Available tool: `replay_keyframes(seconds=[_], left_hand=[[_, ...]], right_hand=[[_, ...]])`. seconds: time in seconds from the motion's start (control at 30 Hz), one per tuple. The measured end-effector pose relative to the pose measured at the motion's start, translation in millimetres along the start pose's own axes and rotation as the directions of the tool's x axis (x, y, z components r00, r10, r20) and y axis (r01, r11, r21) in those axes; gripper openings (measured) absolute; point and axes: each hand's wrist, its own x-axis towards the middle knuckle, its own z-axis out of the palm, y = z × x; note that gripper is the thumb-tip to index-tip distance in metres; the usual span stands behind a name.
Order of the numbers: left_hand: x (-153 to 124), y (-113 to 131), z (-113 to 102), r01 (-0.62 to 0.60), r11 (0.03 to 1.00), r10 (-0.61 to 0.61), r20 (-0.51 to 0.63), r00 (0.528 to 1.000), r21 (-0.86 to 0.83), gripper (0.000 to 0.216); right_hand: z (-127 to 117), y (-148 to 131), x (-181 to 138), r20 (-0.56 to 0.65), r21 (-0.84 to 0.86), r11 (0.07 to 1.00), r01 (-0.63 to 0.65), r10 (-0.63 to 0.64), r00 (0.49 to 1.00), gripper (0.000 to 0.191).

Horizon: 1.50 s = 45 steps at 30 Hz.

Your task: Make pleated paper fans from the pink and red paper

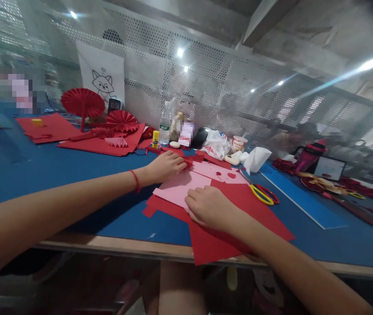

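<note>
My left hand (167, 166) rests with curled fingers on the far edge of a pink paper sheet (181, 186), pinching something red I cannot make out. My right hand (208, 205) presses knuckles-up on the near edge of the same pink sheet, fingers folded down onto it. The pink sheet lies on larger red paper sheets (239, 218) that overhang the table's front edge. A red string band (136, 180) circles my left wrist.
Yellow-and-red scissors (264, 194) lie right of the papers on the blue table cover (58, 170). Red paper fans (83, 103), a glue stick (155, 139), a water bottle (164, 127), bags and tissue (255, 158) crowd the back. A perforated screen (206, 87) closes the far side.
</note>
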Motion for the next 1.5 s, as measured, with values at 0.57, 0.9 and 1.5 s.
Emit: replay_keyframes(seconds=[0.57,0.9,1.5], left_hand=[[-31.6,60.4,-65.6,-0.113,0.868,0.171,0.079,0.982,-0.483,0.026],[-49.9,43.0,-24.3,-0.064,0.962,0.028,-0.135,0.99,-0.265,0.021],[-70.9,71.7,-65.4,-0.015,0.975,-0.074,-0.39,0.918,-0.221,0.061]], right_hand=[[16.7,34.9,-35.6,-0.15,-0.081,0.965,0.249,-0.259,0.954,0.02],[46.2,36.8,10.5,-0.38,0.004,0.993,0.121,-0.111,0.918,0.027],[30.2,8.9,-10.2,-0.575,0.789,0.614,-0.04,0.759,0.303,0.005]])
